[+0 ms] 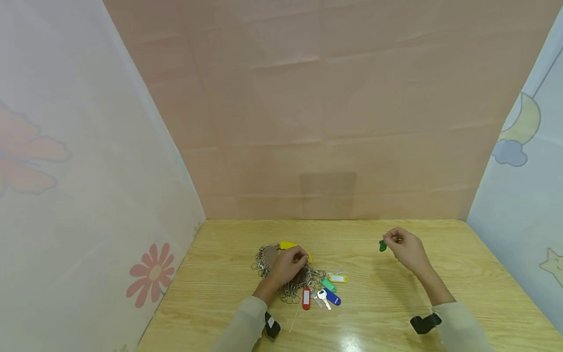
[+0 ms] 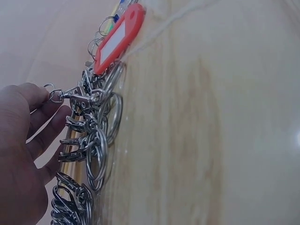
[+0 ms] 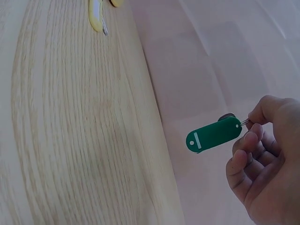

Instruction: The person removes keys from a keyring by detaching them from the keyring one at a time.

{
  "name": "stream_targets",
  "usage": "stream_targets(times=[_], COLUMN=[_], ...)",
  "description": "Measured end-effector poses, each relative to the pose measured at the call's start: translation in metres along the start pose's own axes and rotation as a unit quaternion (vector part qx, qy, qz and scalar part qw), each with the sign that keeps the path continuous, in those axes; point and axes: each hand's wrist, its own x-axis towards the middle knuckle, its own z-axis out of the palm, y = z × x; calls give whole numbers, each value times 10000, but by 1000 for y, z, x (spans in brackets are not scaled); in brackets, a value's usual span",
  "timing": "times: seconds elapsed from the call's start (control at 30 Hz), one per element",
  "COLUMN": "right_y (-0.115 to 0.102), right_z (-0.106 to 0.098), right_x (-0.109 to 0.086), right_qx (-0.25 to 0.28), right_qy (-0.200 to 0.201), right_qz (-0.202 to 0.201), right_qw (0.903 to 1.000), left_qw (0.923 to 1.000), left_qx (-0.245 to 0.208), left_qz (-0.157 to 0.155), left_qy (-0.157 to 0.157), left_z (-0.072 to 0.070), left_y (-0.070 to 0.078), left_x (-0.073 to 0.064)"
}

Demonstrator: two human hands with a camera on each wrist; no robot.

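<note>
My right hand (image 1: 406,249) is raised over the right side of the table, pinching the split ring of a green key tag (image 3: 215,134) between thumb and forefinger. Behind the tag shows the edge of a small dark piece (image 3: 227,116), mostly hidden. Over the heap of metal swivel clasps with rings (image 2: 96,159), my left hand (image 1: 286,266) pinches the ring of one swivel clasp (image 2: 70,94). That clasp still lies against the heap. A red key tag (image 2: 119,40) lies at the heap's near edge.
Right of the heap lie a yellow key tag (image 1: 337,278), a light green tag (image 1: 328,285), a blue tag (image 1: 333,297) and a silver key (image 1: 324,297). A yellow curved piece (image 1: 288,245) sits behind the left hand. Walls enclose the table (image 1: 374,322) at back and sides.
</note>
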Motion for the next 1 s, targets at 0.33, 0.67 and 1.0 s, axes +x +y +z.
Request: stream_targets(times=[0.33, 0.67, 1.0], right_y=[7, 14, 26], right_z=[-2, -2, 4], right_x=[-2, -8, -11], right_qx=[-128, -359, -485], right_qy=[132, 110, 23], right_qz=[124, 129, 226], right_qw=[9998, 9992, 9986], left_qw=[10000, 10000, 9998], left_qx=[27, -17, 87], left_qz=[-1, -2, 142], left_qy=[-54, -83, -98], left_z=[-2, -2, -1], left_y=[2, 0, -4], left_x=[0, 1, 2])
